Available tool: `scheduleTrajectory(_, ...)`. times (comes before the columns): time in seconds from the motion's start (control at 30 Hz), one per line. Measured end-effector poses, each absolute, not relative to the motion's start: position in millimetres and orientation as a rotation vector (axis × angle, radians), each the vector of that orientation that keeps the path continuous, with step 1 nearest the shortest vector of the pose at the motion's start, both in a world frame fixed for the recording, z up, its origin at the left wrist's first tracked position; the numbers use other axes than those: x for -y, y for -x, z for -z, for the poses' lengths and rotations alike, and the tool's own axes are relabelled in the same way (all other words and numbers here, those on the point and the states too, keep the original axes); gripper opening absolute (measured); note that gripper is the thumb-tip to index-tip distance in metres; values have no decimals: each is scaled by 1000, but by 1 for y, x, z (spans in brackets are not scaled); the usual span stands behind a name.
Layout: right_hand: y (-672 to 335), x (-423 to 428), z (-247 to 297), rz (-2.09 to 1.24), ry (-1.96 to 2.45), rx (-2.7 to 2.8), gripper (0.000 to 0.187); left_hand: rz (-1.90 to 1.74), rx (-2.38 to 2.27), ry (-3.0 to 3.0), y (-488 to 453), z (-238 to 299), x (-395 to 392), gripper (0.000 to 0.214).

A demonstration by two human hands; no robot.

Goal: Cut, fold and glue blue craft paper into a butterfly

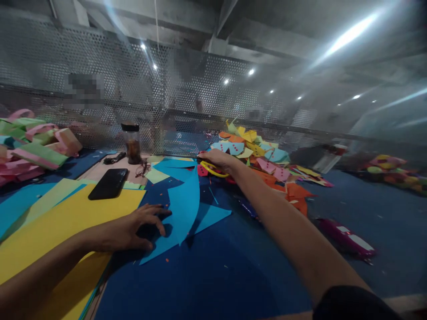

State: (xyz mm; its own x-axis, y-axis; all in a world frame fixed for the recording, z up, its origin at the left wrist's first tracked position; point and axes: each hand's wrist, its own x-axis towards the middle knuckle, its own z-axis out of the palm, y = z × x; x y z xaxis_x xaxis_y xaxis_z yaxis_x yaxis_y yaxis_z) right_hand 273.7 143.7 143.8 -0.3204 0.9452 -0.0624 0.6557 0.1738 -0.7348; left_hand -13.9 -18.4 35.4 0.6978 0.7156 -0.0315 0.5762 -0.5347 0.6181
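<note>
My left hand (138, 226) rests on the blue table with its fingers spread, the fingertips on the edge of a light blue paper sheet (182, 209). That sheet is cut to a curved point and lies partly folded. My right hand (216, 159) reaches far forward, closed around yellow-handled scissors (212, 169). It sits at the near edge of a heap of coloured paper cut-outs (263, 162).
A black phone (109, 183) lies on yellow sheets (66, 218) at left. A dark-lidded jar (132, 142) and glasses (143, 169) stand behind it. Folded pink and green paper (36, 144) is stacked far left. A purple tool (345, 238) lies right. A perforated metal screen (187, 102) backs the table.
</note>
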Motion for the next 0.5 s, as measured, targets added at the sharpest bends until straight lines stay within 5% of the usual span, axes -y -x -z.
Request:
scheduleTrajectory(0.27,-297,-119,-137,-1116,1402,2313,36,-464,-1063,-2267,11,-18,14,22)
scheduleTrajectory(0.5,-308,-90,-147,-1171,1288,2512,43,-469,-1177,-2486,-13,-13,20,53)
